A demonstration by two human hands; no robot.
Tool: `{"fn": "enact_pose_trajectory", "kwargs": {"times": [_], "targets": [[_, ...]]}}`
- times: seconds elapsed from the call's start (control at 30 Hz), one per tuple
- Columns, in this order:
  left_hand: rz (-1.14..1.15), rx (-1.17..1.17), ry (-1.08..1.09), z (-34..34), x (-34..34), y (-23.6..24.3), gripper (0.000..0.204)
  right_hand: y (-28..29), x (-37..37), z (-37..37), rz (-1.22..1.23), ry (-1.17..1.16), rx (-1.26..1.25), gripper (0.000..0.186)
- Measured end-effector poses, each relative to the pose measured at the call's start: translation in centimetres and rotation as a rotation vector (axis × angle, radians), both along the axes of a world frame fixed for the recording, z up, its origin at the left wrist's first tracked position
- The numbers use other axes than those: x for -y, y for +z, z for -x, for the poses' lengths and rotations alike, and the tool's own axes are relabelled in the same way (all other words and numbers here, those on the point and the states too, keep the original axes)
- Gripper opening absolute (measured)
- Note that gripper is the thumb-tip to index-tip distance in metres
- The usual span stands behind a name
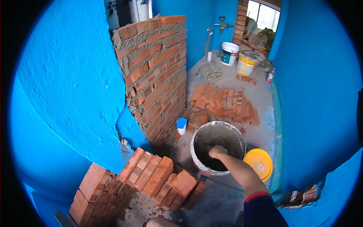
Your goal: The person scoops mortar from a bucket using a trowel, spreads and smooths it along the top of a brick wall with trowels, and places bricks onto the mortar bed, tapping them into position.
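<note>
My right arm, in a dark sleeve with a red cuff, reaches from the lower right into a big round bucket (194,153) with a mortar-smeared rim. Inside it my right hand (218,151) is closed, knuckles up, round what looks like the handle of a trowel (206,148). The blade is grey with mortar and hard to tell from the wet grey mortar (223,136) around it. No left hand shows; a rounded patch of bare skin at the lower edge looks like a knee. Left of the bucket, several loose red bricks (151,172) lie in a row.
An unfinished brick wall (159,72) rises at left, with a low brick stack (92,183) nearer. Beyond the bucket lies a brick pile (223,100). A yellow lid (259,165), a small white tub (182,128), two pails (229,55) and a bottle (270,75) stand about.
</note>
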State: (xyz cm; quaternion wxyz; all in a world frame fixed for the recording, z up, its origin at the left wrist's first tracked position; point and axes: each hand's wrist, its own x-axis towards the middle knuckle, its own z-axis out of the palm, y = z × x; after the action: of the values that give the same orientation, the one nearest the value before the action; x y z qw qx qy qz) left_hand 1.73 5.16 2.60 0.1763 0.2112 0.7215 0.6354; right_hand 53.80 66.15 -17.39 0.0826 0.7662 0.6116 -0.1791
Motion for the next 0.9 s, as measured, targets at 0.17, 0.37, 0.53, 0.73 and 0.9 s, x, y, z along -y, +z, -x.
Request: {"fn": "enact_pose_trajectory", "kwargs": {"times": [0.17,0.37,0.53,0.73,0.9], "targets": [[-0.291,-0.260,-0.489,0.3,-1.1,-1.1,0.015,4.6,1.2,-2.0,0.168,-0.079,-0.193,0.019],[0.160,-0.008,-0.142,-1.6,-4.3,1.8,0.036,8.4,1.5,-6.5,0.139,0.143,-0.326,0.019],[-0.267,0.269,0.107,1.2,-4.5,-1.9,0.027,9.2,1.4,-9.9,0.239,0.248,-0.721,0.010],[-0.394,0.540,0.345,-1.6,-4.8,1.2,0.024,13.1,4.9,-12.4,0.158,0.213,-1.020,0.007],[-0.227,0.573,0.471,-1.0,0.6,0.4,0.028,21.3,12.3,-2.8,0.142,0.119,-1.083,0.019]]}}
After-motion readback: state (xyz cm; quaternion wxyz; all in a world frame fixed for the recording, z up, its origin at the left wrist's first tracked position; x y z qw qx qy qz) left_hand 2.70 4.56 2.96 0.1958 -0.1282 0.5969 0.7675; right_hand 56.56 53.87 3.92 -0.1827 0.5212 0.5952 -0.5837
